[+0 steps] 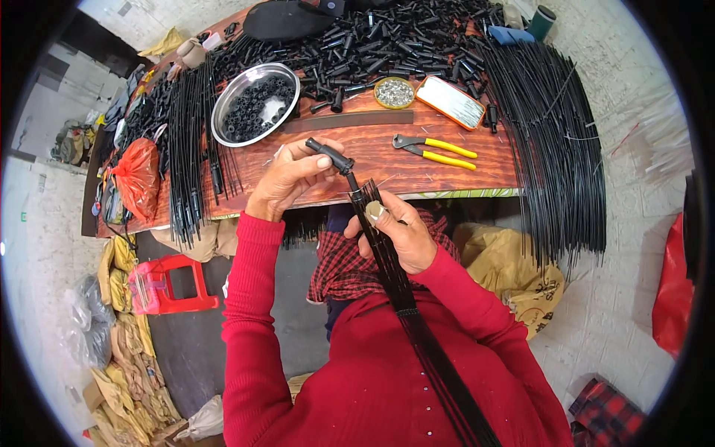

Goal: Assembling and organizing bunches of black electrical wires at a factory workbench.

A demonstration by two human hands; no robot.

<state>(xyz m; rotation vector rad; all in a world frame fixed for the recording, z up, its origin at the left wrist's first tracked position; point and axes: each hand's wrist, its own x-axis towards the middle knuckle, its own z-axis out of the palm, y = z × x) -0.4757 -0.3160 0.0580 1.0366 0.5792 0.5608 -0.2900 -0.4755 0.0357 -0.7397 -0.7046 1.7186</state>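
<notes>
Between finger and thumb, my left hand [300, 173] holds a black plastic tubular fitting [331, 156] at the top end of what looks like a folded umbrella frame [406, 298]. The frame's thin black ribs run in a narrow bundle down across my lap to the lower right. My right hand [402, 232] is closed round this bundle just below its upper end, with a pale cover on the thumb. A short dark shaft joins the fitting to the ribs. Both hands are above the near edge of the wooden table [320, 175].
Yellow-handled pincers [436, 151], a round tin [395, 93] of small metal bits and a rectangular tin [450, 102] lie ahead. A metal bowl [217, 112] holds black rings. Black fittings [380, 52] pile up behind; rib bundles [558, 149] overhang at right. A red stool [175, 287] stands lower left.
</notes>
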